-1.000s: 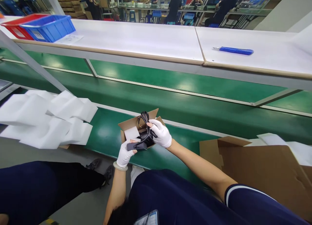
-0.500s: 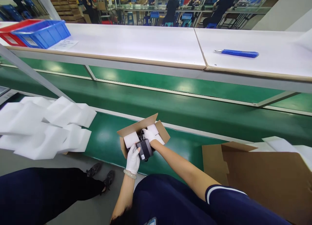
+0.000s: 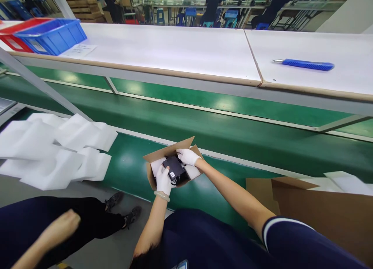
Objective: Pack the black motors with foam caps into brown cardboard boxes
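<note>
A small open cardboard box [image 3: 150,176] sits on the green belt, its flaps raised and white foam [image 3: 157,165] inside. At the box's near side my left hand [image 3: 163,180], in a white glove, grips a black box-shaped device [image 3: 174,169] with a small white label. The device lies tilted in the box's opening, with a black cable [image 3: 175,181] under its near edge. My right hand [image 3: 189,157], also gloved, reaches over the far right corner with its fingers bent together near the device's far edge. Whatever its fingertips hold is hidden.
White foam pieces [image 3: 58,148] are heaped at left. A large open carton [image 3: 320,214] stands at right. On the raised shelf lie a blue utility knife [image 3: 307,64] and blue [image 3: 55,38] and red [image 3: 11,38] bins. A co-worker's hand [image 3: 62,224] shows at lower left.
The device has gone lower into the box and turned flatter. My right hand has come up out of the box to its far edge. A co-worker's hand has appeared at lower left.
</note>
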`<state>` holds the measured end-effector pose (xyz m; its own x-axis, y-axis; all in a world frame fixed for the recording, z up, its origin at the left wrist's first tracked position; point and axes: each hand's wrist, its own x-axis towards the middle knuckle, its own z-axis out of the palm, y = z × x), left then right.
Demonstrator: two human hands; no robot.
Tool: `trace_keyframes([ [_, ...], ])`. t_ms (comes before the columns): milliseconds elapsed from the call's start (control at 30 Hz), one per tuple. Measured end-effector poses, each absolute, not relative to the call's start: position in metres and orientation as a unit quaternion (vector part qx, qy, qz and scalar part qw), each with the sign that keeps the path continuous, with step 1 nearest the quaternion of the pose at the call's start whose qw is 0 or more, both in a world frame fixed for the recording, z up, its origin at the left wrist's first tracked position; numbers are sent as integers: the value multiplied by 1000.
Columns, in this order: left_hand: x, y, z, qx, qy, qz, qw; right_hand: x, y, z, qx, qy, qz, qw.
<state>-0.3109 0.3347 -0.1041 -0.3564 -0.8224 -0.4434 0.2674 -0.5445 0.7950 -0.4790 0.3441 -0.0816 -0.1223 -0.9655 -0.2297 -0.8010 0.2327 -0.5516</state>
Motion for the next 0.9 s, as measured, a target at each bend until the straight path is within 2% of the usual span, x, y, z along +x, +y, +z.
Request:
trace_keyframes([
  [167, -338, 336, -113, 432, -381, -761, 298, -465, 368, -70, -726, 652, -29, 215],
  [267, -328, 333, -111, 448, -421, -737, 281, -455, 371, -74, -737, 649, -4, 186],
  [400, -290, 336, -104, 491, -537, -634, 261, -463, 367, -80, -749, 633, -40, 191],
  [533, -265, 355, -104, 505, -695, -481, 173, -475, 373, -88, -758, 606, -118, 209],
  [633, -264, 368, -108, 487, -697, -494, 183, -479, 380, -94, -752, 604, -158, 212],
  [767, -269, 372, -111, 413, -654, -591, 228, -485, 386, -97, -727, 625, -189, 212],
  [900, -280, 360, -114, 399, -739, -525, 138, -488, 385, -95, -715, 642, -188, 204],
])
